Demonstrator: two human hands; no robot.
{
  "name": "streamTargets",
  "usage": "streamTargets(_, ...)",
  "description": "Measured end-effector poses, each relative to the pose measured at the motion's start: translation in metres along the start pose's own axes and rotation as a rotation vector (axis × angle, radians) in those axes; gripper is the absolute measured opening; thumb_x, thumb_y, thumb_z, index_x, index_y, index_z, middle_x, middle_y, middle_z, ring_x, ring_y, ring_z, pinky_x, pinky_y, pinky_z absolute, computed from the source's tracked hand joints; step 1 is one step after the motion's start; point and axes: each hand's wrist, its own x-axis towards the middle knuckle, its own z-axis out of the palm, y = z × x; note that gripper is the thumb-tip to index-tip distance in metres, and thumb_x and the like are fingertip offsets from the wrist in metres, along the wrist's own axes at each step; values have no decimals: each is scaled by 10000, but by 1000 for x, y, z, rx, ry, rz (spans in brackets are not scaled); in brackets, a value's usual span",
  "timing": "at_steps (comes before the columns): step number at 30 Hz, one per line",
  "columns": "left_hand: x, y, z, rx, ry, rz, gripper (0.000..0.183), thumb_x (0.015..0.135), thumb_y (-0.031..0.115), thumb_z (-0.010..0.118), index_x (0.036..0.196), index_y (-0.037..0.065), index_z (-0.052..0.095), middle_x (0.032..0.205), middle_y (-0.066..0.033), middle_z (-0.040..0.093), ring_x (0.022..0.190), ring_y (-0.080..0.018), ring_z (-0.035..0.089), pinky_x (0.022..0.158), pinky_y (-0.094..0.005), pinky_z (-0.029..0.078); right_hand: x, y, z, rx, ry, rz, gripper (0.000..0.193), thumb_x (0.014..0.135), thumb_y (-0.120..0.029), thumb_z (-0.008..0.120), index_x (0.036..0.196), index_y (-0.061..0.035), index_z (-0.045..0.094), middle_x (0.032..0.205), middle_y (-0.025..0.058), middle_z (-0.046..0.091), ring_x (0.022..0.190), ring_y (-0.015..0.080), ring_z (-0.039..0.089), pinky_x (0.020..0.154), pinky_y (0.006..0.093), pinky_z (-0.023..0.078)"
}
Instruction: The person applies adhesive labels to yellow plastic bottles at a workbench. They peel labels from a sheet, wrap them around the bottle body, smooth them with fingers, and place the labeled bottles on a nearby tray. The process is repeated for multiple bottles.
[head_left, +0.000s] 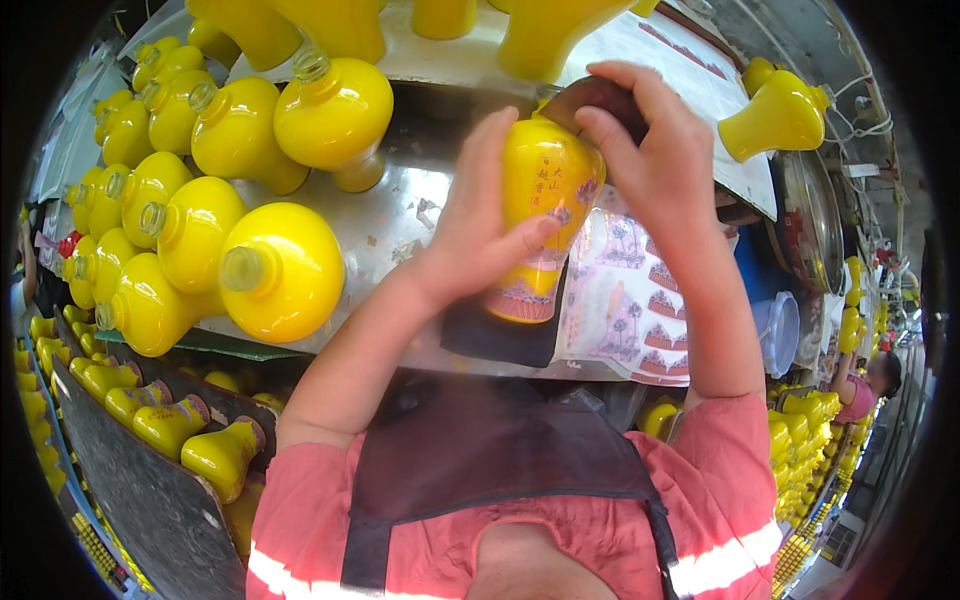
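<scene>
A glossy yellow bottle point(530, 165) with purple flower decals, lettering and a patterned band near its base lies tilted in front of me. My left hand point(465, 215) grips it from the left side, thumb across its lower body. Closed around a dark brown flat scraper point(603, 104), my right hand point(655, 140) sets it against the bottle's shoulder, near the neck. Under the bottle's base is a dark folded cloth point(495, 335). Just to the right, a printed decal sheet point(625, 285) with flowers and patterned bands lies on the metal table point(400, 225).
Several plain yellow bottles point(285, 265) crowd the table's left side, and more stand along the far edge. Decorated bottles sit by a dark board point(150, 490) at lower left. On the right are a lone yellow bottle point(770, 118), a pale bucket point(780, 335) and a distant person point(858, 397).
</scene>
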Motion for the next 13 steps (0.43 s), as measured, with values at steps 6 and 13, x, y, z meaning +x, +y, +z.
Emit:
streamTargets(6,11,12,10,-26,155,-45,808,845,297,768,1502,2,400,1449,-239,453,1363,-413,431,1165,-471,343,-1,-3,-10,33,-117,-65,226,901,-94,741,1113,-16,733,984,139,760,891,238,747,803,315,568)
streamTargets(13,38,19,2,-137,163,-260,530,848,279,772,1335,112,647,1292,-156,601,1257,-326,537,1091,-436,426,-5,13,-9,-335,54,-291,258,890,-133,768,1138,-66,742,1001,158,749,878,298,739,803,357,585)
